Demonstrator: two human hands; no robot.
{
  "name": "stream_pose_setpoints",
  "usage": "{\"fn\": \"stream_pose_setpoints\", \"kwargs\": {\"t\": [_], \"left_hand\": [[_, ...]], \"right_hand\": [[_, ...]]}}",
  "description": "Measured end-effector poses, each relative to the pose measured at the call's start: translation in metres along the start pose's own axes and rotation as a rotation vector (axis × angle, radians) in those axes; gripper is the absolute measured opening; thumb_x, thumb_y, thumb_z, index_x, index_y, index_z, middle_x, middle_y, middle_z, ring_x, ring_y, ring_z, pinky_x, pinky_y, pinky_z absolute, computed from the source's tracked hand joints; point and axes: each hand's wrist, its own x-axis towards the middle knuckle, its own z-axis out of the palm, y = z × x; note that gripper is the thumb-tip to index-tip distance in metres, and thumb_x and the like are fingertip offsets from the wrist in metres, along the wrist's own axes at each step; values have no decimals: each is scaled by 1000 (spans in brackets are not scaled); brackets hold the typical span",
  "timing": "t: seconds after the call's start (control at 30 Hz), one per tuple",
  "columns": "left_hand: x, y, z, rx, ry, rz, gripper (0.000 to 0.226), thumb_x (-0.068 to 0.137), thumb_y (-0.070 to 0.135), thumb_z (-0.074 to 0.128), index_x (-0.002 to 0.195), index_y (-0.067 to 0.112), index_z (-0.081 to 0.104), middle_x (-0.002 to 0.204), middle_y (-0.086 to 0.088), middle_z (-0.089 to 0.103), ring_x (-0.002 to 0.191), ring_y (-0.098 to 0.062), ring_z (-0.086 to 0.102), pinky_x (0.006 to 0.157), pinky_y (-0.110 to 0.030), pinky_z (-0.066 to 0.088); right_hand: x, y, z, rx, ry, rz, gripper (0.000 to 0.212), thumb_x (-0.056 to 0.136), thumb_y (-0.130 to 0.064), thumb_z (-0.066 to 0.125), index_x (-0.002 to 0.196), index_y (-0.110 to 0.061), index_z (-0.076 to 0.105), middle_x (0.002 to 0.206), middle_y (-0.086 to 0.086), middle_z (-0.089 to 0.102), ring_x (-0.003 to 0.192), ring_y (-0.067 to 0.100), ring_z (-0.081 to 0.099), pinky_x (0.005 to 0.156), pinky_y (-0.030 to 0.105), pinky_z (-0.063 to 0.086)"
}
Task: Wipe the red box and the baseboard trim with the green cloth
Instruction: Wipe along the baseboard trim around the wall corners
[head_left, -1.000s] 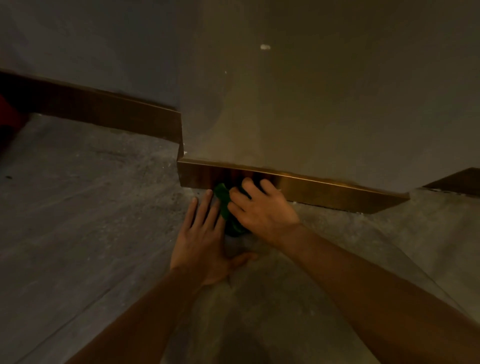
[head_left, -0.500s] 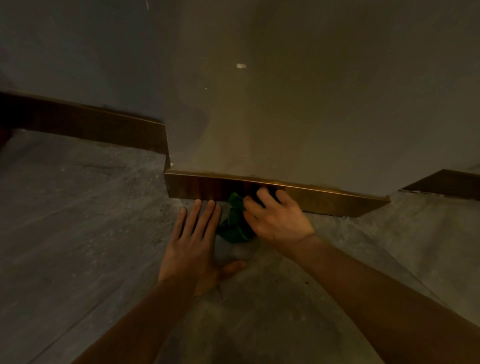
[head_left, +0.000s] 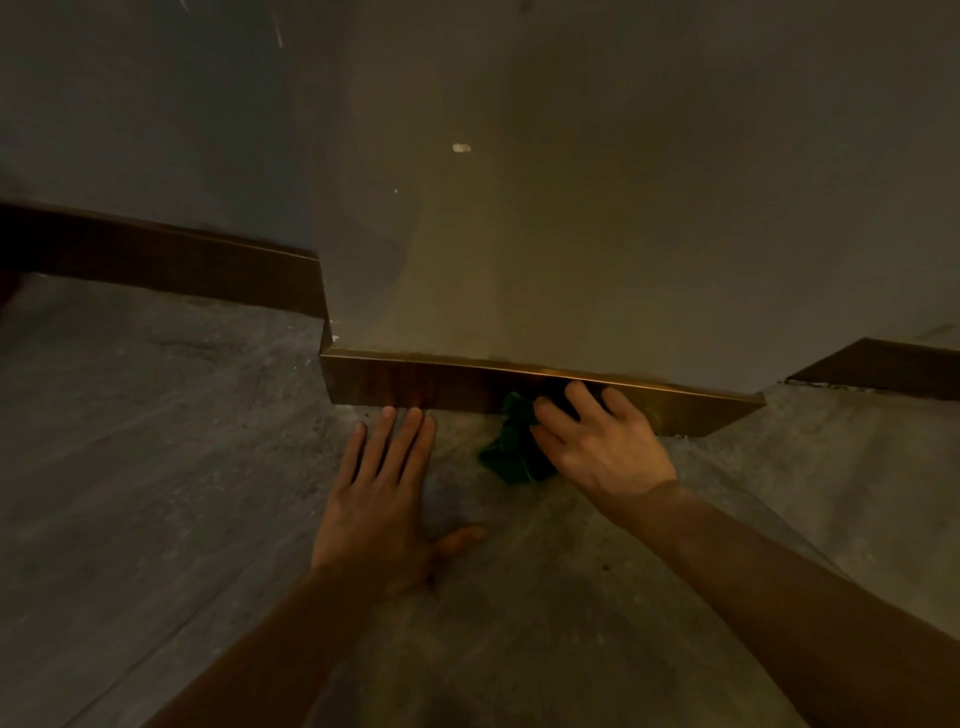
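The scene is dim, lit warmly from the right. The right hand (head_left: 597, 449) is closed over a bunched green cloth (head_left: 511, 452), with the fingers (head_left: 584, 397) curled forward and pressing the upper part of the cloth against the face of the wooden baseboard trim (head_left: 415, 384). The lower part of the cloth spills out to the left of the hand and lies crumpled on the grey floor (head_left: 156, 441), just in front of the trim. The contact point sits right of centre on the section of trim that runs along the foot of a projecting wall column (head_left: 571, 234). The left hand (head_left: 384, 499) lies flat on the floor, palm down, fingers extended and held close together with the thumb splayed out to the right; its fingertips reach just short of the trim's bottom edge and it holds nothing. The left hand and the cloth are near one another but apart. Further trim continues along the recessed wall to the left and again at the far right. A small pale blemish (head_left: 461, 148) marks the column face above. The red box cannot be identified in this view.
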Motion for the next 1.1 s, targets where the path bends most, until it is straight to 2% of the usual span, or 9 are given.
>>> {"fn": "stream_pose_setpoints", "kwargs": {"t": [0.17,0.4,0.53,0.67,0.8,0.97,1.1], "left_hand": [[1,0,0,-8,-4,-1,121,71,98,28,159,17,8,168,-5,11,154,-25,-5,122,-56,13],[0,-1,0,-19,0,3,121,71,99,29,159,19,5,168,-4,10,154,-24,-6,123,-55,12],[0,0,-1,-32,6,-5,121,70,99,30,159,20,6,168,-3,10,154,-23,-5,123,-55,13],[0,-1,-1,-43,10,8,121,71,98,31,159,19,7,168,-4,11,154,-23,-4,123,-56,11],[1,-2,-2,-37,-32,3,121,70,99,27,159,20,2,168,-2,5,153,-22,-10,123,-54,7],[3,-8,-7,-98,-55,32,117,71,99,19,157,25,-10,168,2,-9,150,-16,-23,124,-48,-8],[4,-8,-19,-202,-35,36,116,70,100,24,156,30,-11,167,6,-5,151,-11,-17,125,-43,-4]], "right_hand": [[-10,5,-4,21,-29,62,30,84,-8,48,106,-14,68,114,7,61,104,35,51,71,42,42],[-27,11,-11,59,-103,213,33,75,-6,63,106,-15,68,112,6,59,105,34,46,69,43,43],[-36,13,-15,119,-136,294,43,68,-5,77,109,-14,69,113,8,61,103,35,47,67,43,45],[-41,10,-21,177,-157,357,51,64,-7,79,113,-15,68,118,8,60,105,36,49,68,44,47],[-44,5,-27,202,-145,377,53,65,-7,78,116,-17,66,117,7,57,102,34,46,68,44,46],[-50,-4,-34,252,-67,430,44,70,-7,76,112,-17,67,110,5,59,95,32,47,64,42,45],[-55,-8,-40,338,-36,534,53,64,-12,83,114,-21,68,109,3,58,94,29,48,60,40,49]]}}
